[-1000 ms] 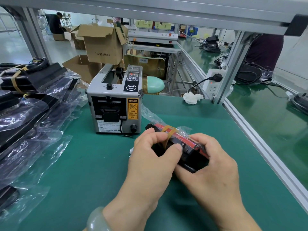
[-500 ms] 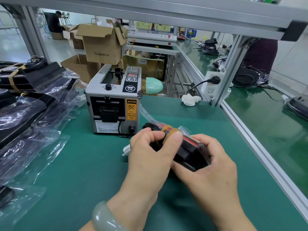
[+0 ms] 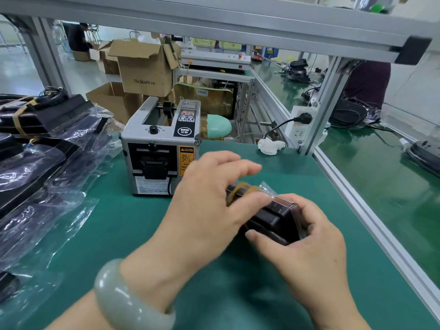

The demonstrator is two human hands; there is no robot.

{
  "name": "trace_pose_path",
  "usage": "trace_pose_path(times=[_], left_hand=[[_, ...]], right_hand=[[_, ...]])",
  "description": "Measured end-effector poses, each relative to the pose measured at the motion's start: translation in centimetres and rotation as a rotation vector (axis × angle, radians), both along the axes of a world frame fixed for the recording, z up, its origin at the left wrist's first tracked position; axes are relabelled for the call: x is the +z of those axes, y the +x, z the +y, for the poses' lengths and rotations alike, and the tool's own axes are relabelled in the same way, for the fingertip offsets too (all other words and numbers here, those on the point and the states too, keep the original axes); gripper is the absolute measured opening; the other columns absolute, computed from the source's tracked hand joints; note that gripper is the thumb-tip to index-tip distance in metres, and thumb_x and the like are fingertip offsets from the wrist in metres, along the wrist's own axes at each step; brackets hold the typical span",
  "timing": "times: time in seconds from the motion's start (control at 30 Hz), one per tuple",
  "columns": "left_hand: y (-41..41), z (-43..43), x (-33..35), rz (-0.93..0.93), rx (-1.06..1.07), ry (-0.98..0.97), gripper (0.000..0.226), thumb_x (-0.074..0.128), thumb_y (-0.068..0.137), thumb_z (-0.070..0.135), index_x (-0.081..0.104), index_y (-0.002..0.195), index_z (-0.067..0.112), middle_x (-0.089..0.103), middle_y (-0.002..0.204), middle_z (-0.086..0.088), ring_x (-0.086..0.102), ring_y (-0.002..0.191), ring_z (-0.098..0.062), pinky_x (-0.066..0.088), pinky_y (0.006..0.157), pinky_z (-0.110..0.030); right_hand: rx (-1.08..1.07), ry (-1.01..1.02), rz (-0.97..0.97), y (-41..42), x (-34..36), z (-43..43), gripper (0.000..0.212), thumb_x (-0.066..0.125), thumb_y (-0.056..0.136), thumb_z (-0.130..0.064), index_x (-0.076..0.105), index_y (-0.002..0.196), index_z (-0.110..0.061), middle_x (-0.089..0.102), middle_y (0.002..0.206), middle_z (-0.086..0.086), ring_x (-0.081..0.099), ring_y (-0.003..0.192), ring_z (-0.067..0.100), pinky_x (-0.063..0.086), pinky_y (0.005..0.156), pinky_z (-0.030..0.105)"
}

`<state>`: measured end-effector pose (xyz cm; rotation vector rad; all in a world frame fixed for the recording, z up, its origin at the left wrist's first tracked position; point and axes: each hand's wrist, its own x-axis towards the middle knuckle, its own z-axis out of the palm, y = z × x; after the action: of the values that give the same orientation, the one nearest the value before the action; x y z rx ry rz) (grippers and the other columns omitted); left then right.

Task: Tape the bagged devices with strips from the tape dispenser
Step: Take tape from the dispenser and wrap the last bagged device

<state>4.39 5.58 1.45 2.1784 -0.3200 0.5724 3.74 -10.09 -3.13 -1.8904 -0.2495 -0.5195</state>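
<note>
A black device in a clear plastic bag (image 3: 273, 216) sits on the green mat at centre right, wrapped by a brown tape strip (image 3: 240, 189) near its far end. My right hand (image 3: 307, 241) grips the device's near end, thumb curled under it. My left hand (image 3: 212, 201) lies over the taped end with fingers stretched out, its thumb pressing on the bag beside the tape. The grey tape dispenser (image 3: 159, 148) stands just behind my left hand, its slot facing me.
A heap of bagged black devices (image 3: 42, 148) fills the left side of the green mat (image 3: 142, 234). An aluminium frame rail (image 3: 371, 210) borders the right. A white rag (image 3: 271, 146) and power strip (image 3: 300, 125) sit at the back. Cardboard boxes (image 3: 145, 67) stand beyond.
My left hand has opened: its fingers, earlier curled over the tape strip, now stretch out above the device. The device has turned slightly, its near end toward my right hand.
</note>
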Motion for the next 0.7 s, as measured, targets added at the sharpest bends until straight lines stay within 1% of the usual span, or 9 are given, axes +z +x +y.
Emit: trace_pose_path(times=[0.1, 0.2, 0.27, 0.37, 0.47, 0.53, 0.6, 0.67, 0.7], left_hand=[[1.1, -0.2, 1.1, 0.081, -0.107, 0.278, 0.067, 0.057, 0.062, 0.065, 0.058, 0.125, 0.044, 0.048, 0.134, 0.017, 0.028, 0.128, -0.009, 0.020, 0.111, -0.028], [2.2, 0.3, 1.4, 0.184, -0.168, 0.396, 0.078, 0.052, 0.057, 0.072, 0.049, 0.131, 0.048, 0.044, 0.138, 0.022, 0.025, 0.132, -0.005, 0.013, 0.115, -0.035], [2.7, 1.4, 1.4, 0.271, -0.224, 0.442, 0.086, 0.055, 0.055, 0.073, 0.041, 0.137, 0.048, 0.043, 0.138, 0.026, 0.027, 0.128, 0.005, 0.012, 0.116, -0.039], [3.1, 3.8, 1.2, 0.394, -0.240, 0.536, 0.103, 0.068, 0.048, 0.073, 0.034, 0.141, 0.046, 0.046, 0.125, 0.032, 0.038, 0.119, 0.006, 0.023, 0.114, -0.034], [3.4, 6.1, 1.0, 0.323, -0.128, 0.665, 0.084, 0.070, 0.047, 0.075, 0.052, 0.124, 0.047, 0.064, 0.112, 0.027, 0.057, 0.105, -0.001, 0.042, 0.098, -0.026], [3.3, 7.1, 1.2, 0.270, -0.087, 0.501, 0.060, 0.072, 0.044, 0.071, 0.064, 0.097, 0.045, 0.068, 0.088, 0.027, 0.060, 0.078, 0.006, 0.046, 0.073, -0.012], [3.3, 7.8, 1.0, 0.198, -0.078, 0.282, 0.056, 0.069, 0.039, 0.072, 0.069, 0.087, 0.044, 0.067, 0.081, 0.026, 0.058, 0.065, 0.007, 0.043, 0.063, -0.006], [3.2, 8.5, 0.6, 0.217, -0.104, -0.030, 0.067, 0.072, 0.035, 0.071, 0.070, 0.095, 0.044, 0.071, 0.089, 0.010, 0.057, 0.066, 0.005, 0.049, 0.071, -0.013], [3.0, 8.7, 0.5, 0.312, -0.188, -0.161, 0.081, 0.076, 0.032, 0.074, 0.067, 0.107, 0.044, 0.072, 0.100, 0.003, 0.061, 0.082, 0.003, 0.052, 0.084, -0.025]], right_hand=[[0.042, -0.040, -0.022, -0.3, 0.3, 0.2, 0.049, 0.082, 0.043, -0.029, 0.063, 0.086, -0.042, 0.067, 0.083, -0.032, 0.063, 0.076, -0.011, 0.039, 0.064, -0.003], [0.090, -0.037, -0.013, -0.3, 0.4, 0.1, 0.050, 0.082, 0.041, -0.027, 0.063, 0.086, -0.040, 0.067, 0.084, -0.031, 0.063, 0.078, -0.009, 0.039, 0.065, -0.002], [0.132, 0.006, 0.022, -0.2, 0.5, -0.2, 0.054, 0.084, 0.039, -0.032, 0.065, 0.090, -0.038, 0.069, 0.087, -0.025, 0.065, 0.078, -0.004, 0.043, 0.065, 0.002], [0.199, 0.102, 0.056, 0.1, 0.6, -0.8, 0.058, 0.081, 0.040, -0.037, 0.064, 0.096, -0.039, 0.072, 0.090, -0.012, 0.069, 0.078, 0.007, 0.053, 0.064, 0.016], [0.257, 0.179, 0.058, 0.5, 0.7, -1.7, 0.056, 0.082, 0.042, -0.032, 0.066, 0.096, -0.034, 0.073, 0.090, -0.006, 0.070, 0.077, 0.010, 0.055, 0.064, 0.023], [0.283, 0.258, 0.069, 0.8, 0.5, -2.2, 0.056, 0.081, 0.043, -0.029, 0.067, 0.097, -0.031, 0.073, 0.090, -0.002, 0.070, 0.080, 0.013, 0.055, 0.066, 0.022], [0.315, 0.379, 0.114, 1.2, 0.3, -2.7, 0.058, 0.081, 0.042, -0.026, 0.068, 0.099, -0.027, 0.073, 0.091, 0.004, 0.070, 0.083, 0.021, 0.056, 0.068, 0.027], [0.378, 0.517, 0.154, 1.5, -0.1, -3.3, 0.057, 0.080, 0.043, -0.021, 0.067, 0.098, -0.021, 0.072, 0.093, 0.009, 0.068, 0.085, 0.028, 0.056, 0.069, 0.032], [0.414, 0.579, 0.169, 1.6, -0.2, -3.4, 0.055, 0.078, 0.044, -0.018, 0.068, 0.098, -0.019, 0.071, 0.095, 0.013, 0.067, 0.086, 0.030, 0.057, 0.070, 0.034]])
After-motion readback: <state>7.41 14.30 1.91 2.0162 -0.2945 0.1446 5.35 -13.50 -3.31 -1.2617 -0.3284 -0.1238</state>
